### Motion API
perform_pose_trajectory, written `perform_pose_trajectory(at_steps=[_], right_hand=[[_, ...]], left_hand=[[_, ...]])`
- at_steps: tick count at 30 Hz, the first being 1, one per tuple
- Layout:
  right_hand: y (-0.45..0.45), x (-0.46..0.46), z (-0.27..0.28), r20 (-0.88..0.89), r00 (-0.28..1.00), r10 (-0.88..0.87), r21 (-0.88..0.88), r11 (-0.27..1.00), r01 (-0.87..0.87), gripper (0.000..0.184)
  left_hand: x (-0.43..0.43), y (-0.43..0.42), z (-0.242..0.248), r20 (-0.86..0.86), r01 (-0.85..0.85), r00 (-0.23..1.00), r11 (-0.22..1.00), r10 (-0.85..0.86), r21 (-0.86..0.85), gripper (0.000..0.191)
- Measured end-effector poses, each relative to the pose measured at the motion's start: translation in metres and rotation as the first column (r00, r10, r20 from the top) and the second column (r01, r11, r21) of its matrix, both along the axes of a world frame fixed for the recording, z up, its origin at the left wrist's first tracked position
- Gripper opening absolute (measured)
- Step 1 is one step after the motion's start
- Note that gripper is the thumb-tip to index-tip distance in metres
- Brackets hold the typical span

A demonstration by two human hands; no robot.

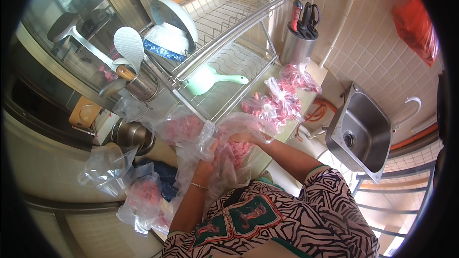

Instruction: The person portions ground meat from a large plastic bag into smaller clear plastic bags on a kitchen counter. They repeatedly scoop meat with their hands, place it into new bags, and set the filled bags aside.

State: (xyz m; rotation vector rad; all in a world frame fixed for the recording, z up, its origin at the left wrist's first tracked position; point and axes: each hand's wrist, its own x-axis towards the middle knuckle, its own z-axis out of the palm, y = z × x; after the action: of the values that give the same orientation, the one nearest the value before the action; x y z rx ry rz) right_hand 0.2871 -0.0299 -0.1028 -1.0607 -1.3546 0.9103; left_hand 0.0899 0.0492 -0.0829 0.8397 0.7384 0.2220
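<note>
On the counter in front of me, a clear plastic bag (pixel 233 182) holds shredded raw meat (pixel 238 152). My left hand (pixel 207 163) grips the gathered plastic at the bag's near side. Inside the bag's mouth, over the meat, is my right hand (pixel 247 137); plastic veils its fingers, so their grip is unclear. Another plastic bag of meat (pixel 183 128) lies just beyond my left hand. Several tied bags of meat (pixel 281 96) sit on the counter beyond my right arm. More bagged meat (pixel 146 191) lies to the left of my left forearm.
A metal dish rack (pixel 229 28) with a bowl and a green ladle stands ahead. Left of it are a utensil holder (pixel 143 86) and a metal pot (pixel 134 136). A knife block (pixel 299 46) stands behind the tied bags. At right is a steel sink (pixel 365 132).
</note>
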Motion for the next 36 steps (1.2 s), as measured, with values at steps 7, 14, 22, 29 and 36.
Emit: perform_pose_trajectory(at_steps=[7, 14, 22, 29, 36], right_hand=[[-0.028, -0.004, 0.016, -0.206, 0.908, -0.364, -0.312, 0.904, 0.291, 0.036], [-0.035, -0.007, -0.012, -0.765, 0.476, -0.433, -0.544, 0.83, -0.121, 0.037], [-0.058, -0.011, 0.009, -0.831, 0.395, -0.392, -0.387, 0.917, 0.097, 0.037], [-0.065, -0.016, 0.032, -0.889, 0.296, -0.351, -0.345, 0.936, 0.074, 0.034], [-0.061, -0.024, 0.042, -0.782, 0.467, -0.412, -0.403, 0.907, 0.126, 0.036]], left_hand=[[0.035, -0.028, 0.029, -0.005, 0.051, 0.999, 0.983, -0.051, 0.175, 0.035], [0.046, -0.044, 0.045, -0.185, 0.285, 0.957, 0.855, -0.225, 0.433, 0.031], [0.04, -0.034, 0.057, -0.008, -0.009, 1.0, 0.987, 0.01, 0.158, 0.014], [0.008, 0.005, 0.064, -0.084, -0.208, 0.974, 0.976, 0.213, 0.06, 0.021], [0.008, -0.008, 0.073, -0.029, -0.046, 0.998, 0.927, 0.062, 0.373, 0.041]])
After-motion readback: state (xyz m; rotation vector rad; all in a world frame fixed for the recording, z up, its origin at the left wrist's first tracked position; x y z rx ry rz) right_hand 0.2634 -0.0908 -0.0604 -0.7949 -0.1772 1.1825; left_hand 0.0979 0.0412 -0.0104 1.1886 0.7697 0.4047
